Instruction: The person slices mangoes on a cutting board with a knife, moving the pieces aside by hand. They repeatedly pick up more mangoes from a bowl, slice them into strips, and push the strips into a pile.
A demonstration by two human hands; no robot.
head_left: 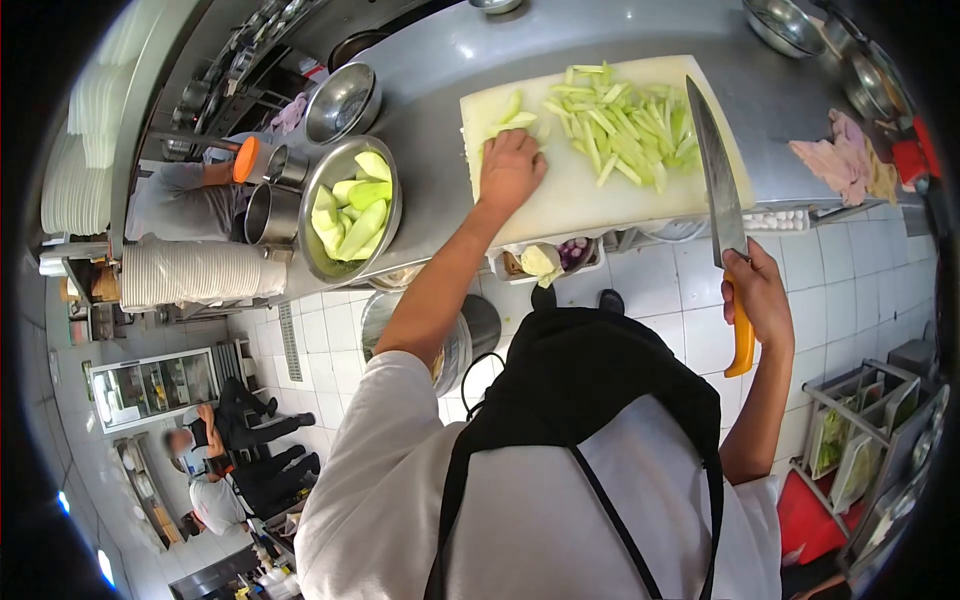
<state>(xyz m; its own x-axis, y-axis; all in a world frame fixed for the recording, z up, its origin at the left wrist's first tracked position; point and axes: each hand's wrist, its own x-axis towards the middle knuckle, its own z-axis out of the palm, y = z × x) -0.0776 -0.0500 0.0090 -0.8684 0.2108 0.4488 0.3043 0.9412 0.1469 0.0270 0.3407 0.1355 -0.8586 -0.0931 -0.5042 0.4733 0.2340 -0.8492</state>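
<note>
My left hand (512,168) rests on the white cutting board (580,205), its bent fingers pressed over a few pale green vegetable slices (515,117). What lies under the palm is hidden. A heap of pale green strips (630,130) covers the board's right half. In my right hand (757,295), closed around its orange handle, is a large kitchen knife (716,170). Its blade points away from me and crosses the board's right edge, beside the strips. To the left of the board stands a metal bowl (393,215) with peeled green vegetable pieces (350,215).
Another metal bowl (343,103) and metal pots (270,213) stand at the left. A pink cloth (835,160) lies at the right. Below the counter edge is a container (545,262) with vegetables. Stacked plates (200,272) are far left. Two people (250,430) sit in the background.
</note>
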